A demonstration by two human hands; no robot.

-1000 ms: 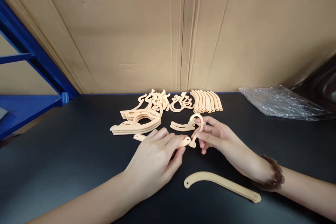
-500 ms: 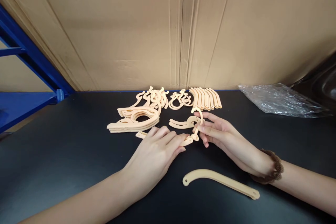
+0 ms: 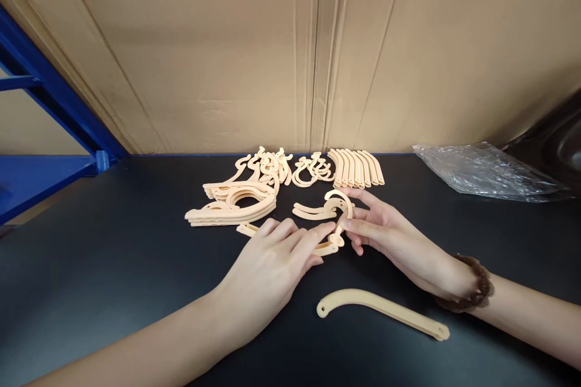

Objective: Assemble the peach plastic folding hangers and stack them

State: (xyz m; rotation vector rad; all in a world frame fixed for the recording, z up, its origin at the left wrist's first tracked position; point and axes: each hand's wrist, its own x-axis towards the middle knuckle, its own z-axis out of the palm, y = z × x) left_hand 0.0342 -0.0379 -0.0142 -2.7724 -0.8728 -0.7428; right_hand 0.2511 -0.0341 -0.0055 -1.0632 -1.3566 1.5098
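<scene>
My left hand (image 3: 276, 260) is closed over a cream plastic hanger arm (image 3: 327, 249); both ends of the piece stick out past the fingers. Between the thumb and fingers of my right hand (image 3: 374, 221) is a curved cream hanger hook (image 3: 348, 207). The hook's flat round base touches the right end of the hanger arm. Just behind my hands lie two short curved pieces (image 3: 313, 211), partly covered by the hook. In front of my right hand rests a separate curved hanger arm (image 3: 381, 309) with a hole at each end.
Stacked folded hangers (image 3: 236, 211) lie at left. Behind them are a pile of small curved parts (image 3: 272, 163), loose hooks (image 3: 308, 172) and a row of hanger arms (image 3: 356, 168). A clear plastic bag (image 3: 481, 172) sits back right. Cardboard (image 3: 204, 60) walls the black table's (image 3: 113, 266) far edge.
My right hand has tilted the hook and brought its base onto the end of the hanger arm. My left index finger has stretched towards the hook's base.
</scene>
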